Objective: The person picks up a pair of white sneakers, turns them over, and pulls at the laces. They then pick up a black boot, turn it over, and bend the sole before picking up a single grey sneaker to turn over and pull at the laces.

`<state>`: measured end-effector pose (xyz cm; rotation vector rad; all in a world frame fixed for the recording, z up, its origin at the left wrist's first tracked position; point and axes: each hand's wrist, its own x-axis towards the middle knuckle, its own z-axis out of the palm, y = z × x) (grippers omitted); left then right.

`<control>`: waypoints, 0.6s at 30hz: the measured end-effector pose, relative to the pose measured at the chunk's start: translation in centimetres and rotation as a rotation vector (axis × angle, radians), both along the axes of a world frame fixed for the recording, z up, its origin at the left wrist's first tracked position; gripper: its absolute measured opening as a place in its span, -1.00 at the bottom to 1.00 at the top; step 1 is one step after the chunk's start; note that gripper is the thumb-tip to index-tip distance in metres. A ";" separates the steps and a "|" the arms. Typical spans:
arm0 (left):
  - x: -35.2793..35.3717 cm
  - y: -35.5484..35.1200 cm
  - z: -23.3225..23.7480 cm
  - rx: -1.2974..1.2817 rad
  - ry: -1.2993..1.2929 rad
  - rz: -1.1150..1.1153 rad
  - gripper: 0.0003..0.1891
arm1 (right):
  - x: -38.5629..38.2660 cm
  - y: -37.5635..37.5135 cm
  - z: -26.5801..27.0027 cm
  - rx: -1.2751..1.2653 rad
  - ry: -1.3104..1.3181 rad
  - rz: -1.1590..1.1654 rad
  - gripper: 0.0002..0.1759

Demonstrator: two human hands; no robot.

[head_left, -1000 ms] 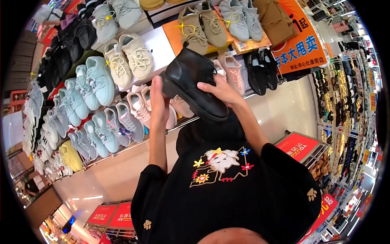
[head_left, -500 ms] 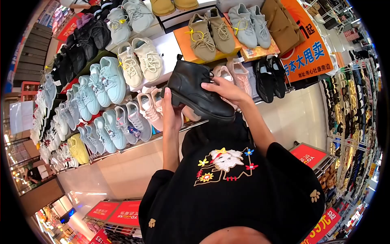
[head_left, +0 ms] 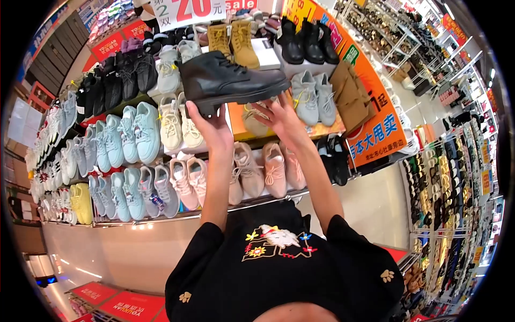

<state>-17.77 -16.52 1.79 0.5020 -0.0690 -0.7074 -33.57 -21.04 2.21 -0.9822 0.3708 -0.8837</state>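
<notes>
A black leather lace-up ankle boot with a thick dark sole [head_left: 230,83] is held raised over the tiered shoe display [head_left: 177,215], toe to the wearer's right, sole down. The left hand [head_left: 214,129] grasps the boot at the heel, thumb up against the back of the sole; its other fingers are largely hidden. The right hand [head_left: 285,121] is beneath the forepart, fingers spread at the sole's edge; whether they grip it cannot be told.

The display is densely stocked in rows. Front and middle rows include pale pink lace-up sneakers [head_left: 274,174], light blue lace-up sneakers [head_left: 146,137] and, toward the left end, yellow shoes [head_left: 80,204]. Cream knit sneakers [head_left: 170,126] are partly behind the left hand. Light grey sneakers [head_left: 308,102] sit on an orange patterned box [head_left: 324,130], with crumpled brown paper [head_left: 351,102] beside them. Tan lace-up boots [head_left: 242,43] and black boots [head_left: 312,45] occupy the upper level.

An orange printed sign [head_left: 375,129] flanks the right end; a white card with a red "20" [head_left: 196,12] is at the top. The floor [head_left: 145,252] is glossy beige. A tall rack of small hanging goods [head_left: 445,209] stands to the right, and red sign panels [head_left: 129,307] are at lower left.
</notes>
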 end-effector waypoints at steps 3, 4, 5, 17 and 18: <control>-2.1 -1.3 2.9 -0.133 -0.076 0.009 -0.35 | 1.7 -3.0 1.6 -0.072 -0.164 -0.064 -0.38; -2.5 -1.6 3.1 -0.149 -0.068 0.004 -0.35 | 1.5 -3.1 2.1 -0.089 -0.157 -0.070 -0.38; -2.9 -1.7 3.0 -0.198 -0.125 0.018 -0.35 | 1.3 -3.1 2.6 -0.092 -0.237 -0.097 -0.38; -4.3 5.0 4.9 -0.152 -0.399 -0.135 -0.31 | 0.5 5.0 9.1 -0.089 -0.359 -0.445 -0.20; -4.3 5.5 5.1 -0.109 -0.464 -0.131 -0.27 | 0.4 5.4 9.6 -0.076 -0.363 -0.459 -0.23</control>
